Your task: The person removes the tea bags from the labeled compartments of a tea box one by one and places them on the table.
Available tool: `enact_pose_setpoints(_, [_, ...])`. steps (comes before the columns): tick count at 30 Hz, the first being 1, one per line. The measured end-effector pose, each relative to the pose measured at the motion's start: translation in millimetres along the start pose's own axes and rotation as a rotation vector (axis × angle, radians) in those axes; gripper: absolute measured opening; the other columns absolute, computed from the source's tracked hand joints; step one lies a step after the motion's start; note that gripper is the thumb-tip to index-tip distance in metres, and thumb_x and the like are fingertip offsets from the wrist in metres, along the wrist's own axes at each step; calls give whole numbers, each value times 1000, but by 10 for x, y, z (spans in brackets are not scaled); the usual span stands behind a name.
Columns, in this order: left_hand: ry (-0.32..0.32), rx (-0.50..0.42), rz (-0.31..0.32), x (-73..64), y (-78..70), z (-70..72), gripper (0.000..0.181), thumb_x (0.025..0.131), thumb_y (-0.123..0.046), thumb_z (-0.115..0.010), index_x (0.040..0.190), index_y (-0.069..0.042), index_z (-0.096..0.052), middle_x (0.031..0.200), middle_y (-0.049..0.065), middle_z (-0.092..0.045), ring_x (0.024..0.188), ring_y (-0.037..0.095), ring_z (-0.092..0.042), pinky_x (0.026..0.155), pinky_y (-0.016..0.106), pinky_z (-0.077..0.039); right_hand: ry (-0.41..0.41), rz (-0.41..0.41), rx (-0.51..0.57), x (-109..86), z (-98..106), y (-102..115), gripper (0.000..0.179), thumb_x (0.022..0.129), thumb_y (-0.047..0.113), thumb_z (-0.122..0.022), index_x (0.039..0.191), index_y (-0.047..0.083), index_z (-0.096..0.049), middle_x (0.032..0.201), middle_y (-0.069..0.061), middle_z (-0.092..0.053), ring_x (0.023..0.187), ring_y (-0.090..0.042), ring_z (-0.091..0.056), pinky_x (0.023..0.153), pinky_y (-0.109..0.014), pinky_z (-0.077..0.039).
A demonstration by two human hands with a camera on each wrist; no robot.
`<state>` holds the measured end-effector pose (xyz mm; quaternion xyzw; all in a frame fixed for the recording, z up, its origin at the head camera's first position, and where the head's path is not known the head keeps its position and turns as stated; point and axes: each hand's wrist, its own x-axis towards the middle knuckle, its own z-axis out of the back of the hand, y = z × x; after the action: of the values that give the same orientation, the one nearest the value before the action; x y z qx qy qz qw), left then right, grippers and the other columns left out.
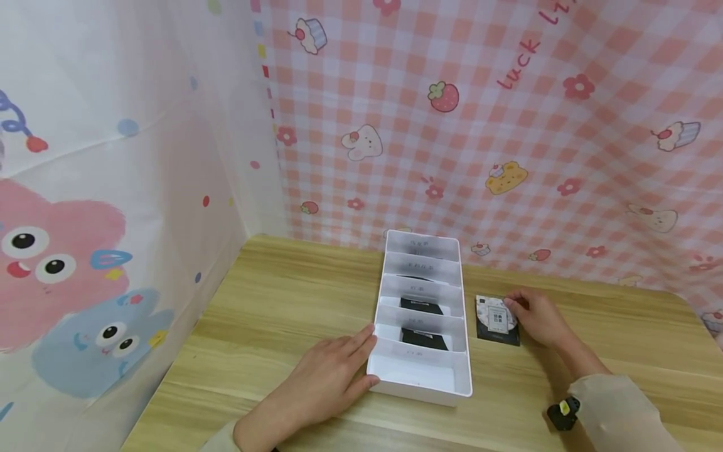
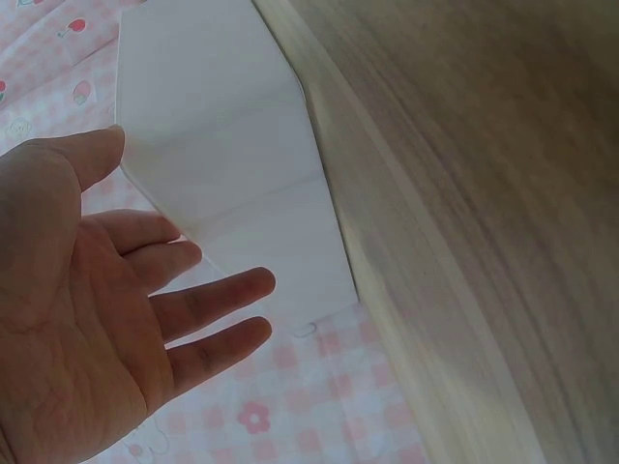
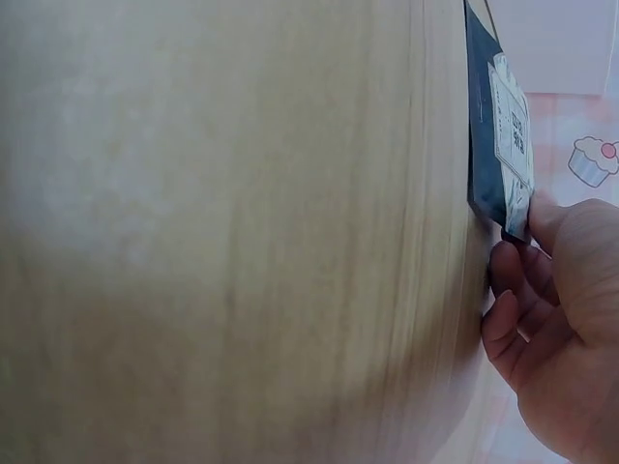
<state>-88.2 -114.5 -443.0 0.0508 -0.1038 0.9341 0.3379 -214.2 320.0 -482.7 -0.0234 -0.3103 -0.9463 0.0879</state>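
My left hand [image 1: 327, 376] lies against the left side of a long white divided box [image 1: 415, 375], its fingertips at the rim near the front compartment. In the left wrist view the fingers and thumb of that hand [image 2: 106, 300] are extended beside the white wall [image 2: 218, 116]. To the right of the box, my right hand [image 1: 539, 317] pinches the far right corner of a flat black and white packet [image 1: 497, 319]. The right wrist view has the thumb above the corner of the packet [image 3: 511, 135] and a finger below it, with that edge slightly lifted.
Dark flat packets [image 1: 422, 339] stand in some middle compartments, which carry printed labels on their dividers. Wood-grain tabletop [image 1: 282, 301] surrounds the box. A pink checked cloth [image 1: 361, 75] hangs behind, and a white patterned cloth [image 1: 169, 188] at the left.
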Motion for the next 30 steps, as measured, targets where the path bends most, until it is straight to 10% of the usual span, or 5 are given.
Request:
enact_pose_setpoints(17, [-2, 5, 0, -11, -14, 12, 62, 108, -48, -55, 152, -5, -55, 162, 7, -46, 134, 24, -59, 107, 45, -51, 2, 25, -3, -37, 104, -37, 19, 105, 5, -62, 116, -7, -71, 107, -20, -73, 97, -31, -65, 81, -45, -55])
enact_pose_setpoints(30, [1, 2, 8, -9, -12, 2, 63, 107, -49, -55, 152, -5, -54, 162, 7, -45, 133, 23, -60, 106, 45, -51, -97, 78, -3, -173, 299, 97, 23, 107, 9, -60, 120, -8, -69, 107, -22, -69, 86, -26, -64, 59, -27, -52])
